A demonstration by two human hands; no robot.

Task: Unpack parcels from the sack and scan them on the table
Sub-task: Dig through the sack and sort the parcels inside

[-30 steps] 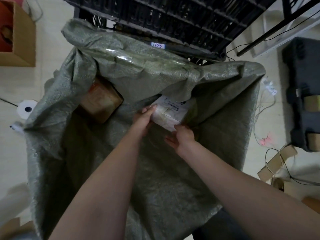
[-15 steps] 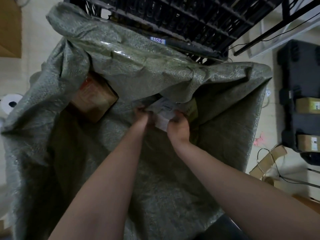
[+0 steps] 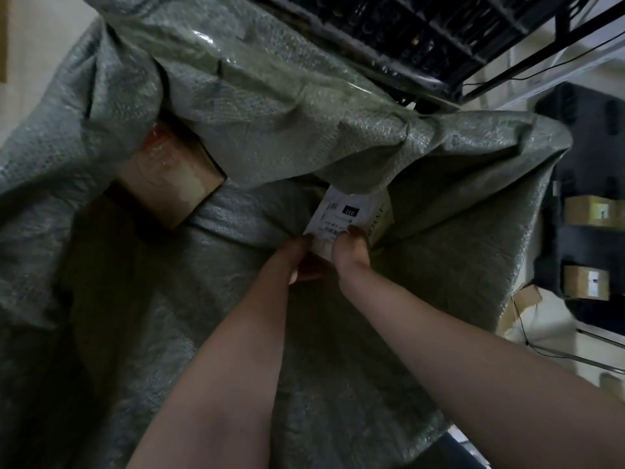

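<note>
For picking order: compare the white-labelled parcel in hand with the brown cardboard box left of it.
The white-labelled parcel is gripped by the left hand and right hand; the brown cardboard box lies untouched. The parcel shows a printed label; the box, glossy tape. Both sit partly under the grey-green woven sack.

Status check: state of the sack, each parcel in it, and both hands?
sack: open, a fold drooping inside.
labelled parcel: in the sack, far end under the fold, held by both hands.
brown box: in the sack, partly under the fold, untouched.
left hand: grips the labelled parcel's near end.
right hand: grips the same end.
</note>
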